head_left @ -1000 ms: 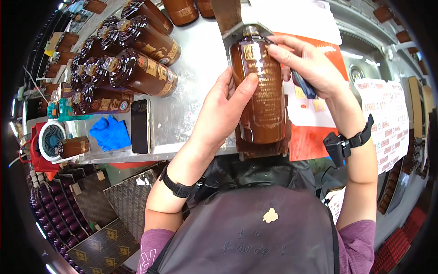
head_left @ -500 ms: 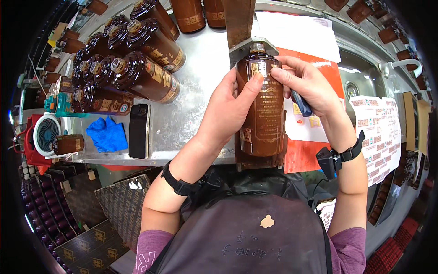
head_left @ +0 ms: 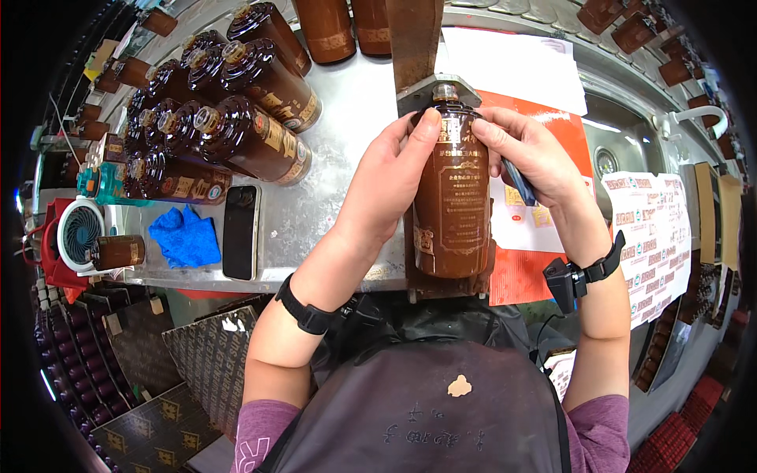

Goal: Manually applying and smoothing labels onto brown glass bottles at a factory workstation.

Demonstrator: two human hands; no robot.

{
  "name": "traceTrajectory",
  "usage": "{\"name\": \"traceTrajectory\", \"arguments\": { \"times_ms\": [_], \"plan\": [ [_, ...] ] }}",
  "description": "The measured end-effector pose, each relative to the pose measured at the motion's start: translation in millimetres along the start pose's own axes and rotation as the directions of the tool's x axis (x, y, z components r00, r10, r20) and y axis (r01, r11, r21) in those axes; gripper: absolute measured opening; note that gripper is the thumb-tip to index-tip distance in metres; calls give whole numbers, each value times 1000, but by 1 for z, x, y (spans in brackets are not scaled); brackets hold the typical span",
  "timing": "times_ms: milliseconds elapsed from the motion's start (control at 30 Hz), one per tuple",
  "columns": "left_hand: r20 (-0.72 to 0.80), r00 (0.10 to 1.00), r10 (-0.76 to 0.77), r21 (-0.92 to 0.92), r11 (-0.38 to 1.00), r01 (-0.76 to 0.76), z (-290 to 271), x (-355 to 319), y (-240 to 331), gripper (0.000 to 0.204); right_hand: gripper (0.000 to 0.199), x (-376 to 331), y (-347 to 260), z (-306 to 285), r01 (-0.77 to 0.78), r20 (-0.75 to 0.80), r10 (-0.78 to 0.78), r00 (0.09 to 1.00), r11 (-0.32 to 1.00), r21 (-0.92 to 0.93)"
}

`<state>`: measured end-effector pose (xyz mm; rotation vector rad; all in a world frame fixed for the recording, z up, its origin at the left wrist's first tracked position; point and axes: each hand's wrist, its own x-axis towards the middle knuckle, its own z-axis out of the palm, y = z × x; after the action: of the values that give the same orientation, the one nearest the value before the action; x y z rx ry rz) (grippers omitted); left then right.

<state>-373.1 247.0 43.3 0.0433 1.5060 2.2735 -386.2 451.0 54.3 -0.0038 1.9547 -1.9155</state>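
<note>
Two bare hands meet at one brown ceramic bottle (head_left: 452, 205) lying in a wooden jig (head_left: 418, 35) in front of us on the steel worktable (head_left: 347, 118). Starting at the far left, we see a small white desk fan (head_left: 79, 234) in a red stand, with a short brown cylinder (head_left: 117, 252) just beside it. Next comes a crumpled blue cloth (head_left: 184, 236), and right of that a black smartphone (head_left: 240, 231) lying face up near the table's front edge. Behind them, a cluster of dark glossy bottles (head_left: 229, 118) lies on its side, the necks pointing up and left. Then our left hand (head_left: 390, 177) curls around the left flank of the bottle, thumb pressed on its shoulder near the neck, fingers closed on it; a black wristband (head_left: 306, 314) sits on that wrist. The bottle's neck rests in a grey metal bracket (head_left: 438, 87) at the jig's head. Our right hand (head_left: 528, 162) presses its forefinger on the bottle's upper label and pinches a dark blue flat tool (head_left: 518, 181) between thumb and fingers. Under it lies a red and white printed sheet (head_left: 544, 229). Furthest right, label sheets (head_left: 646, 236) cover the counter.
</note>
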Motion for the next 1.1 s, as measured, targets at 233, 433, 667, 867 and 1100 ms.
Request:
{"name": "traceTrajectory", "arguments": {
  "times_ms": [233, 433, 667, 867, 1100],
  "plan": [
    [-39, 999, 19, 19, 1000, -18, -1, 4, -4, 40, 60, 0, 1, 0, -12, -5, 12, 1000, 1000, -1],
    [-22, 1000, 22, 18, 1000, -22, 0, 4, -4, 39, 59, 1, 2, -2, -19, 1, 19, 1000, 1000, -7],
    [-21, 999, 25, 20, 999, -24, -2, 3, -4, 39, 57, 1, 3, -1, -3, 9, 3, 1000, 1000, 0],
    [-2, 1000, 24, -4, 1000, -24, -3, 1, -3, 40, 60, 2, 8, -6, -19, 18, 19, 1000, 999, -30],
    [116, 992, 47, 150, 987, -65, -13, -20, -9, 63, 54, -4, 9, -27, 22, 6, -22, 1000, 999, 32]
  ]
}}
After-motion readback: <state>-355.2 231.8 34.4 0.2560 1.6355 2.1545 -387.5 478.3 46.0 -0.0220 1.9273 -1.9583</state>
